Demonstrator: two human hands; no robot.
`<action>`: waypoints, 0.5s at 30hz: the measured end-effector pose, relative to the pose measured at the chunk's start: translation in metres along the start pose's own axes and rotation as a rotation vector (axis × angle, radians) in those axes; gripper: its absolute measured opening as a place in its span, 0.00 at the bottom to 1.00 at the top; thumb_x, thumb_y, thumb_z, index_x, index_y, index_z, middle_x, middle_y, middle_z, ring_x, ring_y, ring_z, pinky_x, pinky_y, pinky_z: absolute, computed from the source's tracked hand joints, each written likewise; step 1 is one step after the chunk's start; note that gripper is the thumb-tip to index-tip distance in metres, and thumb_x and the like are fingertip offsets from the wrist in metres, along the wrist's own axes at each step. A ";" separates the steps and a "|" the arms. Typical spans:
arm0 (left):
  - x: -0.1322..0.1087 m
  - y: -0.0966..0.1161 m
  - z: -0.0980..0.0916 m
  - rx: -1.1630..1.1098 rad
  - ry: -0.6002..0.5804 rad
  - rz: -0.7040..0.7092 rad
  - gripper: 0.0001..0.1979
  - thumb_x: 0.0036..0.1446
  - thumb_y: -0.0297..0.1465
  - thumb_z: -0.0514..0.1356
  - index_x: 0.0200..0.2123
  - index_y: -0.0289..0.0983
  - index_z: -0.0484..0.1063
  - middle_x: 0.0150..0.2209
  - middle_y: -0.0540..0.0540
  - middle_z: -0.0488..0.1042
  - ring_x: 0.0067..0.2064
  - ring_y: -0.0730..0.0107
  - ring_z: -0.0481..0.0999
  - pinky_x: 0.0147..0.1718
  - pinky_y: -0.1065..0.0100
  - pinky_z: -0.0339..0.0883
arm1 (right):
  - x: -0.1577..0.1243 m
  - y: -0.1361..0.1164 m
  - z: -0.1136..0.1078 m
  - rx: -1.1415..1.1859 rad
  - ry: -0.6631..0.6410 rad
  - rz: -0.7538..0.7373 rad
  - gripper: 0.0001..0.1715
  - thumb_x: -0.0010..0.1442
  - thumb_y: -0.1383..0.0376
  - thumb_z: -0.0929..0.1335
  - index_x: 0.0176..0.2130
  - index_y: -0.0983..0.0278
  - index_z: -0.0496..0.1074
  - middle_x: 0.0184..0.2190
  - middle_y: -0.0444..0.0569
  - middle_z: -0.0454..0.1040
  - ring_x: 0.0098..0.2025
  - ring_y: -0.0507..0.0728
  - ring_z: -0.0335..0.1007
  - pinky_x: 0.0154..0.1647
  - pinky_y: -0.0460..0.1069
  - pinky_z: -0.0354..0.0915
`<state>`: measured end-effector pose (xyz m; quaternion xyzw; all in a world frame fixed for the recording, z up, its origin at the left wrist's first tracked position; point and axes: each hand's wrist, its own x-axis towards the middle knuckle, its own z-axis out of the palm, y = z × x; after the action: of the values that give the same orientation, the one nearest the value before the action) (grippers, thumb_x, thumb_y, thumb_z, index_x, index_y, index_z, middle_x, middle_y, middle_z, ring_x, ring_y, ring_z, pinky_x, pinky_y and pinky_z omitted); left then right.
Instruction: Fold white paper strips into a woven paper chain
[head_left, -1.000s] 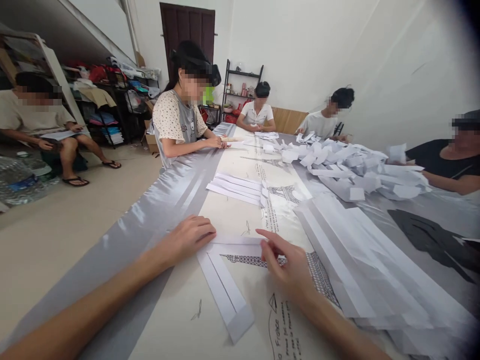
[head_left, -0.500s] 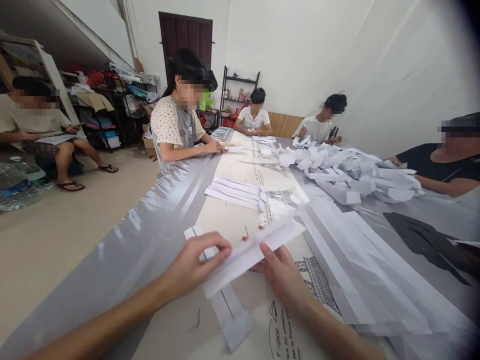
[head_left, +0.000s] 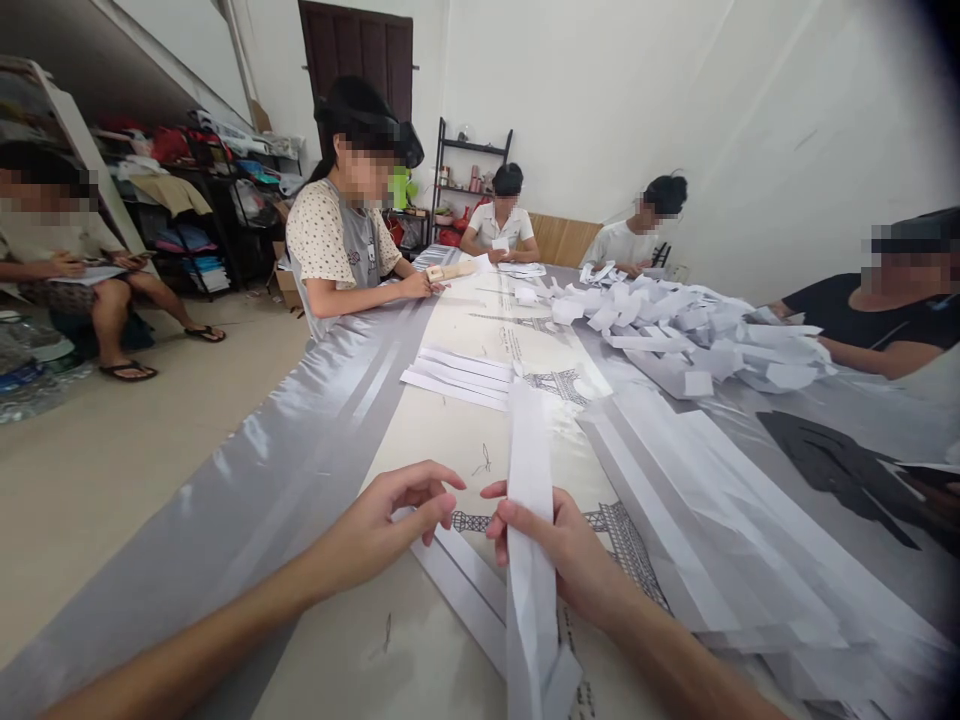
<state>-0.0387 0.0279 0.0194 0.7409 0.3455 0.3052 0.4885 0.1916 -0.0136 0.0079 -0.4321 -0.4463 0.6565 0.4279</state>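
A long white paper strip (head_left: 531,590) stands lengthwise in front of me, gripped by my right hand (head_left: 544,530) with the thumb on its face and the fingers behind. To its left, my left hand (head_left: 416,505) hovers with thumb and fingers apart, holding nothing. Beneath both hands lies another paper strip (head_left: 465,585) with a dark line along it, partly hidden by the left hand and the held strip. Farther up the printed table cover (head_left: 420,440), several folded strips (head_left: 461,378) lie side by side.
Long paper sheets (head_left: 720,530) are layered at the right, with a big heap of paper pieces (head_left: 660,320) beyond. A dark flat item (head_left: 832,475) lies at the far right. A co-worker (head_left: 352,230) stands along the left edge; other people sit around.
My right hand has turned the strip from a slant to nearly lengthwise. The left hand has let go of its end and opened. The co-worker at the left now holds a wooden-looking piece.
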 end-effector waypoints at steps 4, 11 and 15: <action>-0.002 -0.012 0.009 0.416 -0.043 0.218 0.14 0.72 0.36 0.52 0.52 0.40 0.73 0.47 0.42 0.77 0.48 0.60 0.76 0.48 0.61 0.71 | 0.001 0.007 0.001 -0.027 0.009 -0.005 0.23 0.63 0.49 0.72 0.45 0.65 0.79 0.28 0.49 0.77 0.30 0.55 0.71 0.31 0.49 0.66; -0.003 -0.026 -0.002 0.789 -0.226 0.503 0.14 0.71 0.32 0.52 0.53 0.39 0.75 0.57 0.37 0.73 0.55 0.54 0.75 0.53 0.56 0.70 | 0.007 0.000 -0.010 0.061 0.217 -0.067 0.20 0.60 0.50 0.74 0.37 0.65 0.78 0.34 0.49 0.75 0.33 0.53 0.68 0.32 0.46 0.66; 0.003 -0.031 -0.031 0.703 -0.249 0.402 0.14 0.72 0.33 0.52 0.44 0.39 0.78 0.51 0.41 0.76 0.49 0.62 0.77 0.51 0.63 0.70 | 0.005 -0.005 -0.009 -0.050 0.140 -0.004 0.29 0.58 0.53 0.76 0.54 0.62 0.74 0.28 0.44 0.75 0.26 0.53 0.69 0.27 0.48 0.67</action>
<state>-0.0676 0.0551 0.0011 0.9463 0.2153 0.1663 0.1749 0.1992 -0.0055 0.0097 -0.4865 -0.4324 0.6126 0.4484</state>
